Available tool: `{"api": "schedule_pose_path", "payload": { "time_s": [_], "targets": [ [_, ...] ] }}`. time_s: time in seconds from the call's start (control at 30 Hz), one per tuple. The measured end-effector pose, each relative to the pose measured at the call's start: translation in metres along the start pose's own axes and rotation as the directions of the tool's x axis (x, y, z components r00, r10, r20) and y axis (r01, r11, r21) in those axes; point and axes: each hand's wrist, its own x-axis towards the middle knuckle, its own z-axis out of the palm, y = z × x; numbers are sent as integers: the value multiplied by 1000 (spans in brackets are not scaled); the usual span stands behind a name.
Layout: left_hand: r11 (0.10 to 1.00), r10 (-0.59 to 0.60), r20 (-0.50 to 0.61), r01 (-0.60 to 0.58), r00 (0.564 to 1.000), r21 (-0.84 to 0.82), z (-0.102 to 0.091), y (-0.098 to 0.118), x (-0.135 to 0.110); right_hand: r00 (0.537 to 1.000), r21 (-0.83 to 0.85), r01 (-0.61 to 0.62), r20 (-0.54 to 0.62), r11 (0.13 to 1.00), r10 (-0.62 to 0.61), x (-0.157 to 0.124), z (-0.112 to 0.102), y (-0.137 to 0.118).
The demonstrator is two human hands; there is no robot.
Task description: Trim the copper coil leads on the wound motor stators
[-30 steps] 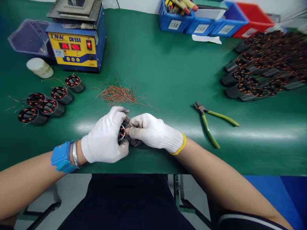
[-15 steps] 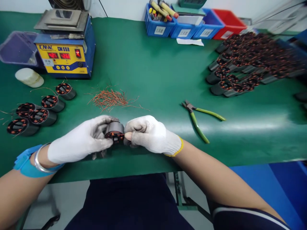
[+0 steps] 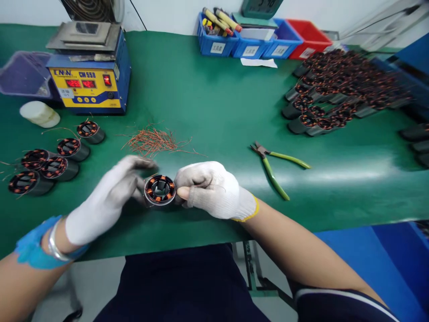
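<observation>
A motor coil (image 3: 160, 190) sat on the table (image 3: 214, 98) near its front edge, between the left hand (image 3: 107, 199) and the right hand (image 3: 211, 190). Behind it lay wire offcuts (image 3: 152, 141), and to its right, pliers (image 3: 275, 165). Five coils (image 3: 50, 163) stood at the far left, in front of a machine (image 3: 89, 76). A heap of coils (image 3: 338, 85) lay at the far right, with bins (image 3: 254, 42) along the back edge.

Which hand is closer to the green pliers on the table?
The right hand. It lies just left of the green pliers in the picture, apart from them; the left hand is farther off, beyond the coil ring.
</observation>
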Motion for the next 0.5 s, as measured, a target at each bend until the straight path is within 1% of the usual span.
{"api": "schedule_pose_path", "payload": {
  "time_s": [0.03,0.07,0.1,0.13,0.17,0.2,0.23,0.27,0.3,0.33,0.37,0.4,0.43,0.47,0.5],
  "targets": [
    [986,-134,170,148,976,-74,0,0,3,999,-82,44,-11,996,-45,-1,-1,-1],
    [959,-228,319,270,920,-92,0,0,6,997,-133,66,-18,989,-69,-1,-1,-1],
    [941,-263,391,324,882,-98,1,0,7,998,-143,59,-22,988,-63,-1,-1,0],
    [944,-248,377,310,893,-115,1,1,7,999,-105,26,-28,994,-29,-1,-1,2],
    [963,-186,297,234,937,-135,2,3,5,999,-23,-27,-31,999,26,0,-1,4],
    [985,-86,185,112,979,-133,3,4,3,996,84,-85,-24,993,87,1,0,6],
    [995,41,81,-33,996,-90,4,5,-1,990,197,-134,-10,971,139,1,0,8],
    [983,186,6,-186,983,-10,5,5,-5,985,298,-168,10,940,173,2,1,10],
    [939,335,-18,-332,942,93,6,5,-9,982,375,-184,28,909,187,3,2,10],
    [872,460,-1,-451,888,190,6,5,-13,981,420,-190,42,888,190,3,3,10],
    [806,551,2,-533,834,258,6,4,-15,981,435,-190,52,880,186,2,3,9],
    [771,600,-34,-566,799,291,6,3,-16,983,423,-181,56,888,174,2,3,8],
    [791,588,-107,-542,802,283,6,1,-16,987,380,-161,54,911,152,1,3,6],
    [859,500,-174,-460,848,224,5,0,-14,992,306,-126,48,944,117,0,3,4],
    [941,333,-179,-315,926,121,4,-1,-11,997,213,-73,38,974,67,-1,3,3]
  ]
}}
